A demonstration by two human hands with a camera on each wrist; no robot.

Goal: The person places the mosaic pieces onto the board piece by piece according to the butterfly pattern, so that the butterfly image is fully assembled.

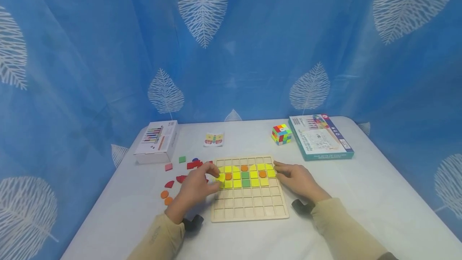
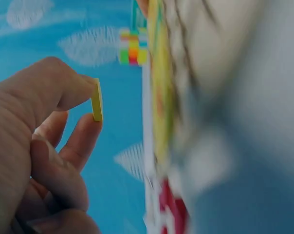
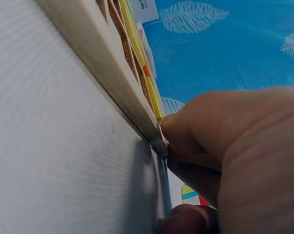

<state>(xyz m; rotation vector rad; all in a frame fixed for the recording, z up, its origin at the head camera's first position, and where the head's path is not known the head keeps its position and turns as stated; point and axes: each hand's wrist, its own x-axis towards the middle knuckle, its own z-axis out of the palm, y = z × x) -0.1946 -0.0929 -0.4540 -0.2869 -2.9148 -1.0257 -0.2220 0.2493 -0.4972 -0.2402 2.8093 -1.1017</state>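
L hand [image 1: 196, 185], at the board's 9 o'clock, pinches a yellow tile [image 2: 97, 100] btwn thumb & fingertip, grip narrow; tile sits just off the edge-on board in the L wrist view, by its L edge in the head view. R hand [image 1: 299, 179], at 3 o'clock, touches the wooden grid board [image 1: 249, 213] w/ thumb & finger at its R edge; can't tell if it's actually gripping. Board's upper rows hold yellow pcs [image 1: 254, 182], orange discs [image 1: 244, 168] & green squares [image 1: 246, 175]. Red pcs [image 1: 169, 184] lie loose at approx 9–10 o'clock. Butterfly card [image 1: 213, 140] at 11, puzzle cube [image 1: 281, 134] at 1, white box [image 1: 155, 143] at 10, teal-edged box [image 1: 321, 137] at 2. Blue leaf-print curtain [image 1: 234, 71] behind, beyond 12.
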